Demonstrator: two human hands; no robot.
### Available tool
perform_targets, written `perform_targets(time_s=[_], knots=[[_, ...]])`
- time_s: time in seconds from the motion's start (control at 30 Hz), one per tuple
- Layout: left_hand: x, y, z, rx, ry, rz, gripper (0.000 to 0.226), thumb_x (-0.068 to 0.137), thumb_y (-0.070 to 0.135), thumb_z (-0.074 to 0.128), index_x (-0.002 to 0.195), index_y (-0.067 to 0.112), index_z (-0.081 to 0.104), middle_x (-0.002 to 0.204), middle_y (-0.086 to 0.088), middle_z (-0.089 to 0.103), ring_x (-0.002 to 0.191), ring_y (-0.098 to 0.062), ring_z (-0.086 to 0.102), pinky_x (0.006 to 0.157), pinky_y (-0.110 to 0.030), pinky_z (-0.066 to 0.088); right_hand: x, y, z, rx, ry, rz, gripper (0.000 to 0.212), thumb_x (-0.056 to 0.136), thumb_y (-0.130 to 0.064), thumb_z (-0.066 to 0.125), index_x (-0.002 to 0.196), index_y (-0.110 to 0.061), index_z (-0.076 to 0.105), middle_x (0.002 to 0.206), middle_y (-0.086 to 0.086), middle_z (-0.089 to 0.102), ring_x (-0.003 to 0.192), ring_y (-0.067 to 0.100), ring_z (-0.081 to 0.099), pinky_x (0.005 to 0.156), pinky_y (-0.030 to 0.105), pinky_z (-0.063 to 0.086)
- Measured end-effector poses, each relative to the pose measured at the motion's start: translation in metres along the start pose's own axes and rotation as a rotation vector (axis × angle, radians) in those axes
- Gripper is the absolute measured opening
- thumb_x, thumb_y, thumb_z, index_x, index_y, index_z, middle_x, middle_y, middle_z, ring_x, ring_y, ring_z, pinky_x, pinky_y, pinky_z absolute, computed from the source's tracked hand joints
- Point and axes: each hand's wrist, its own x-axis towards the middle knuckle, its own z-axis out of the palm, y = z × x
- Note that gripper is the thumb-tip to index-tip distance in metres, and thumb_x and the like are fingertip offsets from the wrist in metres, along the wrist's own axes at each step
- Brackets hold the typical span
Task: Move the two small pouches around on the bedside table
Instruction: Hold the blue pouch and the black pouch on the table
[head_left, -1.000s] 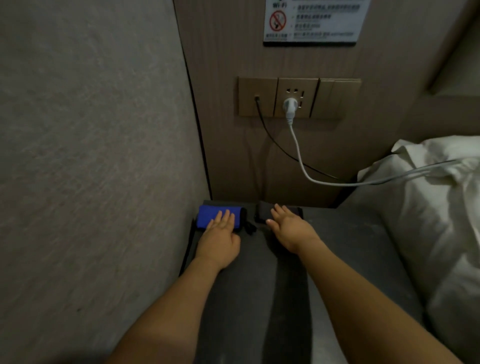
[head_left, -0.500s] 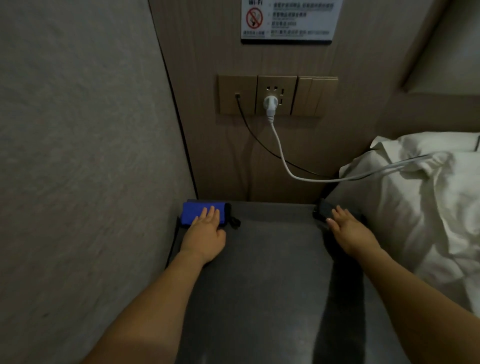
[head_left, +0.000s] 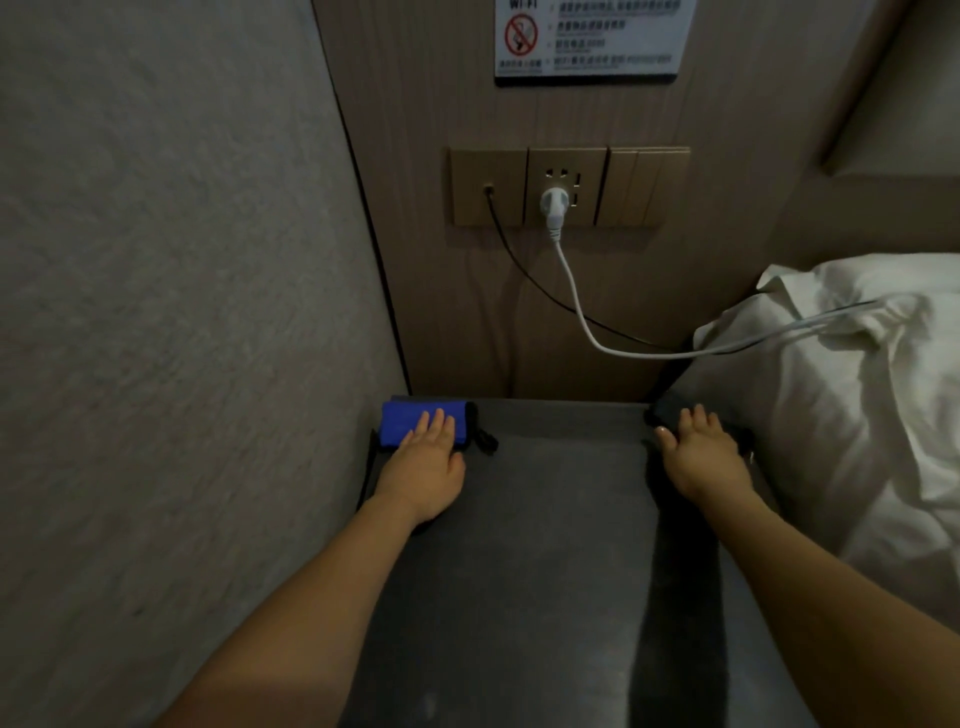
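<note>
A blue pouch (head_left: 402, 423) with a black edge lies in the far left corner of the grey bedside table (head_left: 550, 519). My left hand (head_left: 423, 465) rests flat on its near part, fingers together. A black pouch (head_left: 662, 408) lies at the far right corner, mostly hidden under my right hand (head_left: 701, 457), which presses flat on it with fingers slightly spread. Only the dark far edge of that pouch shows.
A textured wall (head_left: 182, 312) bounds the table on the left. A wood panel behind holds a socket plate (head_left: 566, 187) with a white plug and cable (head_left: 576, 291) and a thin black cable. A white pillow (head_left: 857, 374) and bedding border the right side.
My right hand slid the black pouch from beside the blue one to the table's far right corner. My left hand stayed on the blue pouch.
</note>
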Motion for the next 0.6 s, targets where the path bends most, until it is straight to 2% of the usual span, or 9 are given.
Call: perform_targets(time_s=[0.2,0.33,0.47,0.6], knots=[[0.009,0.002,-0.002,-0.038,0.059,-0.04,0.06,0.099,0.031,0.039,0.152,0.011,0.018,0.161,-0.003,0.014,0.15,-0.016,0.012,0.121,-0.027,0.014,-0.004,-0.082,0.013,-0.023,-0.016,-0.263,0.057,0.101,-0.039,0.024,0.147,-0.007,0.021,0.157,0.013,0.014,0.144,0.028,0.013,0.116,0.038,0.014],[0.012,0.003,-0.004,-0.02,0.035,-0.06,0.06,0.099,0.029,0.039,0.152,0.011,0.017,0.161,-0.003,0.013,0.15,-0.017,0.011,0.121,-0.029,0.014,-0.011,-0.127,0.022,0.017,-0.038,-0.394,0.057,0.101,-0.039,0.024,0.148,-0.007,0.018,0.158,0.011,0.011,0.145,0.026,0.01,0.116,0.038,0.011],[0.01,0.002,0.001,-0.012,0.043,-0.044,0.06,0.098,0.026,0.038,0.152,0.01,0.015,0.161,-0.004,0.012,0.15,-0.017,0.009,0.122,-0.028,0.013,-0.009,-0.102,0.023,0.017,-0.044,-0.467,0.055,0.101,-0.037,0.025,0.148,-0.009,0.018,0.158,0.007,0.011,0.145,0.022,0.009,0.118,0.036,0.01],[0.01,0.002,0.001,-0.021,0.037,-0.05,0.06,0.099,0.026,0.037,0.152,0.011,0.015,0.162,-0.004,0.011,0.15,-0.017,0.009,0.122,-0.028,0.012,0.007,-0.035,0.008,0.05,0.008,-0.265,0.056,0.1,-0.038,0.028,0.148,-0.009,0.022,0.158,0.008,0.013,0.145,0.023,0.012,0.119,0.037,0.012]])
